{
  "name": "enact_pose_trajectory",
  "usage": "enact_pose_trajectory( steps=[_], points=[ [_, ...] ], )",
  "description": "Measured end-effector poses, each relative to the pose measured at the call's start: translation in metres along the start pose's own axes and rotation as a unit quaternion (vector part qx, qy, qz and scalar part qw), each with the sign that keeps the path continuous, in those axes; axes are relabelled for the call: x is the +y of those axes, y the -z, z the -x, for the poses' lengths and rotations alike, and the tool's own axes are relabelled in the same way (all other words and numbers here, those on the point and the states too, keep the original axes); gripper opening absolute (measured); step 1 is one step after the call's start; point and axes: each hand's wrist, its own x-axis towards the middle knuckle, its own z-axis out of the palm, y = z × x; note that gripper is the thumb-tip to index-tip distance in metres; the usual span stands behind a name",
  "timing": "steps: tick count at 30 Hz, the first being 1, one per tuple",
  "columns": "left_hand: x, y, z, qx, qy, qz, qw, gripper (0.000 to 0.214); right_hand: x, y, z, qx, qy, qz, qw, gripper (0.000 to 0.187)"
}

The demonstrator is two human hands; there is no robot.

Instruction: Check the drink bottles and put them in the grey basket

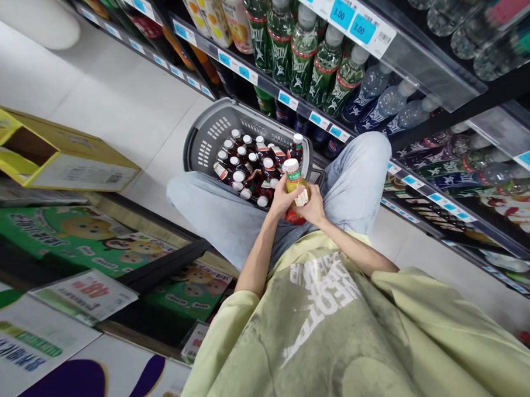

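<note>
A small bottle point(296, 182) of yellow-orange drink with a white cap and a green-and-white label is held between both hands above my lap. My left hand point(284, 199) wraps its fingers round the bottle's left side. My right hand point(314, 207) grips it from below and the right. Something red shows just under the bottle between my hands; I cannot make out what it is. Right behind the hands stands a grey plastic basket point(209, 133) on the floor, filled with several dark red bottles point(250, 170) with white caps.
Drink shelves point(314, 111) with blue price tags run along the right, holding green and clear bottles. An open yellow carton point(56, 152) sits on the white floor at left. Printed boxes and a price sign point(87, 291) lie at lower left. My knees in pale jeans flank the basket.
</note>
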Motion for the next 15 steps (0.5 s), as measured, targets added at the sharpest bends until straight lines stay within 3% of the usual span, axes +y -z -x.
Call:
enact_pose_trajectory(
  steps=[4, 8, 12, 15],
  points=[
    [0.004, 0.002, -0.001, 0.005, 0.004, 0.012, 1.0, 0.073, -0.005, 0.002, 0.002, -0.045, -0.029, -0.112, 0.992, 0.085],
    [0.004, 0.003, -0.005, 0.023, -0.007, 0.057, 0.998, 0.07, -0.01, 0.004, 0.002, -0.07, -0.07, -0.238, 0.966, 0.087],
    [0.004, 0.001, -0.007, 0.028, 0.011, 0.124, 0.992, 0.066, -0.016, 0.009, -0.002, -0.12, -0.145, -0.34, 0.921, 0.064],
    [0.009, -0.001, -0.005, 0.015, 0.049, 0.183, 0.982, 0.067, -0.023, 0.016, -0.006, -0.212, -0.247, -0.379, 0.866, 0.056]
  ],
)
